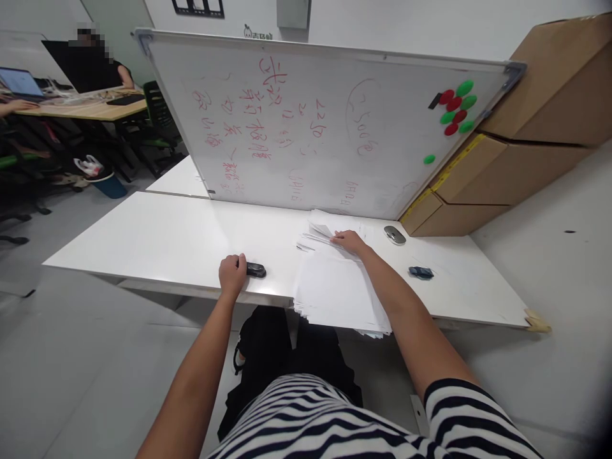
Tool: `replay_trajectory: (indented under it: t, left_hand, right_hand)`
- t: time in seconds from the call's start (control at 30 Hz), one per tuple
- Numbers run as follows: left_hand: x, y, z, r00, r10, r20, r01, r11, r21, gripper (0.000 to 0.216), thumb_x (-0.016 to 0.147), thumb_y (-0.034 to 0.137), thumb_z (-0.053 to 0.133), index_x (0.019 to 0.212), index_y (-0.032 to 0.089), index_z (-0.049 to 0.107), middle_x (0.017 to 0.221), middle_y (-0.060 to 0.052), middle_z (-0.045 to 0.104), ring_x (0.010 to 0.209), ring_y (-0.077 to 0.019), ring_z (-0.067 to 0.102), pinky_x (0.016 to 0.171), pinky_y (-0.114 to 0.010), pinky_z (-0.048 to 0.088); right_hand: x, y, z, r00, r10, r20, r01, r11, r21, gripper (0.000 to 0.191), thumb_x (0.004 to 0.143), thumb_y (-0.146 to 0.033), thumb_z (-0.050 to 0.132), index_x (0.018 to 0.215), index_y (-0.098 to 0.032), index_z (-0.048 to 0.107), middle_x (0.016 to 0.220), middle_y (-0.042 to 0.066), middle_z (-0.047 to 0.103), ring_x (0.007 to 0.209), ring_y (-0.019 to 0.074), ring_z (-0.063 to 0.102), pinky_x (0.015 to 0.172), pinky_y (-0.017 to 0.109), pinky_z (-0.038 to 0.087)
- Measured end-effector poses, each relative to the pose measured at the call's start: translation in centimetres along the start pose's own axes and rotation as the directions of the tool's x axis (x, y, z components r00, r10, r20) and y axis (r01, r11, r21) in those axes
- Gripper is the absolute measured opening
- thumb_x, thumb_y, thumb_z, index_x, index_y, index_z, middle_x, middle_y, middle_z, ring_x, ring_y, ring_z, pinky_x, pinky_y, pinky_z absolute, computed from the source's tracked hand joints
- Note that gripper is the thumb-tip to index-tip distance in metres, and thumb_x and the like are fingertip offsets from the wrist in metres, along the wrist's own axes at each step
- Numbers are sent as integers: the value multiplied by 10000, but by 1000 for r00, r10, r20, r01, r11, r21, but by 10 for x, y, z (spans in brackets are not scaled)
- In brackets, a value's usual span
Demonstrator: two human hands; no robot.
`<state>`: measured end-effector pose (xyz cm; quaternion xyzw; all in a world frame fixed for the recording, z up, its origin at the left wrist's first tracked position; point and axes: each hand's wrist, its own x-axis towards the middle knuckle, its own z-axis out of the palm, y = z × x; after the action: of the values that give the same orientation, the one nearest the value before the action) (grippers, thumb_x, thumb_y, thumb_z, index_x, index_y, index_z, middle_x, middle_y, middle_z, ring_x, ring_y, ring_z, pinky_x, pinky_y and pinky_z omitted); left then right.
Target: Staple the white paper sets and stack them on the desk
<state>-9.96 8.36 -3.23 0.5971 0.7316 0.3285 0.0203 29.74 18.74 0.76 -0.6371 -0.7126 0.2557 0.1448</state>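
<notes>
My left hand (232,275) is closed around a black stapler (257,270) that lies on the white table near its front edge. My right hand (349,242) pinches the edge of some loose paper sheets (318,231) fanned out toward the whiteboard. Closer to me, a thick stack of white paper (337,290) overhangs the table's front edge. The right forearm passes over the stack's right side and covers part of it. The fingertips of my left hand are partly hidden behind the stapler.
A whiteboard (315,127) with red writing and magnets leans at the back of the table (157,236). On the right are a computer mouse (394,234), a small dark blue object (421,273) and stacked cardboard boxes (540,83). People sit at a desk (90,113) far left.
</notes>
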Motion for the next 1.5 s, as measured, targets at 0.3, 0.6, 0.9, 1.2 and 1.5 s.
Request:
replay_trajectory:
  t: [0.3,0.6,0.9,1.2,1.5]
  left_hand:
    - [0,1,0,1000,-24,-19,24,1000,-20,358,912,385,339,607,222,431,714,-70,545,758,-215,482,712,-344,338]
    - [3,11,-17,981,7,-196,-36,989,-143,315,918,353,346,1005,165,583,1123,-144,595,1133,-252,486,1001,-411,316]
    - [-59,163,-58,897,425,122,-57,385,-921,567,814,640,475,1200,226,509,1190,-108,598,1088,-233,577,916,-373,464]
    - [-62,197,-48,976,127,178,109,422,-900,352,770,453,657,1014,221,557,1032,-60,641,941,-187,615,789,-318,511]
    - [-61,192,-38,987,87,135,80,461,-884,299,755,450,671,892,220,537,889,-15,616,835,-152,590,735,-280,486]
  right_hand:
    - [-22,-23,1,978,44,-203,-36,999,41,407,844,-483,431,671,-174,632,704,29,650,828,215,600,732,262,415]
    - [-131,-81,-29,740,-140,-657,293,947,128,325,939,-480,336,779,-226,460,718,-2,501,693,158,479,699,277,405]
    - [-210,-91,8,699,50,-713,408,792,455,279,922,-490,431,1009,-237,511,913,37,612,915,204,585,817,335,471]
    - [-208,-97,51,770,270,-578,294,653,698,673,858,-482,536,1430,-258,259,1514,98,293,1397,232,277,1109,420,311]
    - [-206,-77,70,851,236,-469,199,682,704,644,798,-460,607,1380,-317,373,1346,62,529,1285,259,459,1019,472,434]
